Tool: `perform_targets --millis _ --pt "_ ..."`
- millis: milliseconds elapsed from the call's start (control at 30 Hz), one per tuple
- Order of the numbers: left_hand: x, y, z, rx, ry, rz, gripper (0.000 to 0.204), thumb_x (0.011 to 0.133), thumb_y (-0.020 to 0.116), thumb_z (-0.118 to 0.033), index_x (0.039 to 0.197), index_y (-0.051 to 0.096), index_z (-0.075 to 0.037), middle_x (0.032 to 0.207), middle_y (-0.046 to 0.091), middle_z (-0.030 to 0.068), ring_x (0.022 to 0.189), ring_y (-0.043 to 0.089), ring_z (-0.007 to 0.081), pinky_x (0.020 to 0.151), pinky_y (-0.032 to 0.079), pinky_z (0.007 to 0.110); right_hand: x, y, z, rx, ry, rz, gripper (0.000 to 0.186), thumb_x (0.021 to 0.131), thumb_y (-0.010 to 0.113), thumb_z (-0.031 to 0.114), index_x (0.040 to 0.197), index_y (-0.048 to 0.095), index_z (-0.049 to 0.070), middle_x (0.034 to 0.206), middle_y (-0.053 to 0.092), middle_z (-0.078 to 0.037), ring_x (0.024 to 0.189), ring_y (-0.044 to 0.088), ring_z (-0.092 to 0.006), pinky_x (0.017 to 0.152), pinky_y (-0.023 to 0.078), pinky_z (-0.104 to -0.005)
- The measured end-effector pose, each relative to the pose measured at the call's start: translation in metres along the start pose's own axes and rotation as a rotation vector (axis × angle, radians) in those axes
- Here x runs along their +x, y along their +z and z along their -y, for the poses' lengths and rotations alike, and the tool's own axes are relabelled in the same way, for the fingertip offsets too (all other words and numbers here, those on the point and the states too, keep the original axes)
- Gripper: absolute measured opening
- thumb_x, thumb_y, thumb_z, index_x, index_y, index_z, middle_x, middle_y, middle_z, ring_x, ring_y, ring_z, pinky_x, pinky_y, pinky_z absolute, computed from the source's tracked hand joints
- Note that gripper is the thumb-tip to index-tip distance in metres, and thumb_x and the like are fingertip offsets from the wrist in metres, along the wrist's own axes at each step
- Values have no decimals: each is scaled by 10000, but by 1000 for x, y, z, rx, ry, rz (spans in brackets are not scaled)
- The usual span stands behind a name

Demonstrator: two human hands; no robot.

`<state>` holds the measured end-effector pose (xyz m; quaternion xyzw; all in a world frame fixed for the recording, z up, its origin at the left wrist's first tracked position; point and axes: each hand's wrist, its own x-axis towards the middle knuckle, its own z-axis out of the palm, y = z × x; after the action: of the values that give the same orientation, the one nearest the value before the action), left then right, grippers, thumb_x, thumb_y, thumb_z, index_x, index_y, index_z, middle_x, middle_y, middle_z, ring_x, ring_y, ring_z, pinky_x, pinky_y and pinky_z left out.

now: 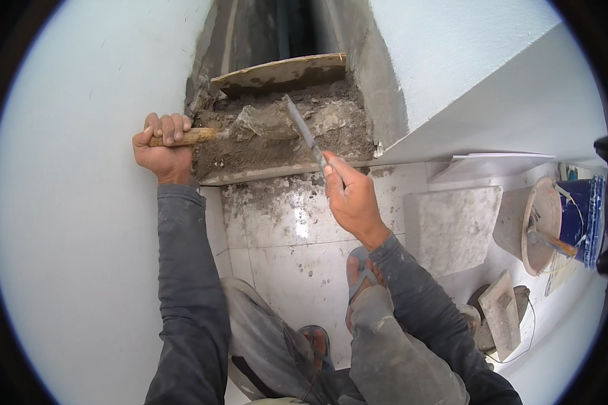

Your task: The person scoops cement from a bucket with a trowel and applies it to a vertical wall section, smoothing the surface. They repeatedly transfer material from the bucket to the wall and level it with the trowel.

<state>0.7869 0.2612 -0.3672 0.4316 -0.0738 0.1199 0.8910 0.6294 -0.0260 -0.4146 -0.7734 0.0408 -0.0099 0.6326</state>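
My left hand (163,148) is closed round the wooden handle of a trowel (199,136). Its mortar-smeared end reaches over a bed of dark, crumbly mortar (277,145) in the wall opening, and the blade is hard to tell from the mortar. In my right hand (352,199) is a long, flat grey metal bar (302,128), gripped by its near end. The bar slants up and left, its far tip above the mortar. A tile piece (284,70) with a wet, dirty face leans at the back of the bed.
White walls (88,202) flank the opening, and mortar crumbs dirty the floor tiles (304,233). To the right lie a dusty square tile (452,226), a mortar-coated bucket (530,223) with a wooden-handled tool, a blue bucket (577,209) and a tilted tile piece (500,314).
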Motion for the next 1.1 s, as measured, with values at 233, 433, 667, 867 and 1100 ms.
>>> perform_targets --millis 233,433,667,867,1100 --pt "-7 -4 -4 6 -36 35 184 765 463 -255 634 362 -175 494 344 -8 504 365 161 614 386 336 3 27 17 -135 -49 44 315 1015 557 112 1275 627 -53 741 659 -192 552 587 -181 536 447 -355" --pt "-12 -9 -3 7 -30 -14 180 771 440 -247 632 350 -175 494 342 -5 496 357 158 594 374 338 13 27 17 -5 -354 133 325 1021 550 147 1257 635 -60 647 633 -176 499 569 -187 474 410 -355" --pt "-14 -12 -4 26 -33 -12 172 766 442 -251 639 353 -179 496 328 -5 497 341 167 602 376 340 23 29 17 -21 -220 121 329 1021 545 151 1236 634 -81 711 653 -236 546 619 -199 515 457 -355" --pt "-16 -11 -7 49 -53 24 191 762 477 -245 635 347 -185 505 336 -19 538 366 154 653 378 329 27 31 20 -134 -148 71 328 1007 558 138 1227 628 -95 874 695 -284 629 681 -281 599 505 -394" --pt "-16 -13 -8 24 -78 63 190 752 486 -247 632 355 -178 509 337 -18 551 374 160 663 382 333 32 36 13 -35 -267 99 310 1010 550 166 1144 641 -98 803 696 -255 652 679 -415 577 516 -448"
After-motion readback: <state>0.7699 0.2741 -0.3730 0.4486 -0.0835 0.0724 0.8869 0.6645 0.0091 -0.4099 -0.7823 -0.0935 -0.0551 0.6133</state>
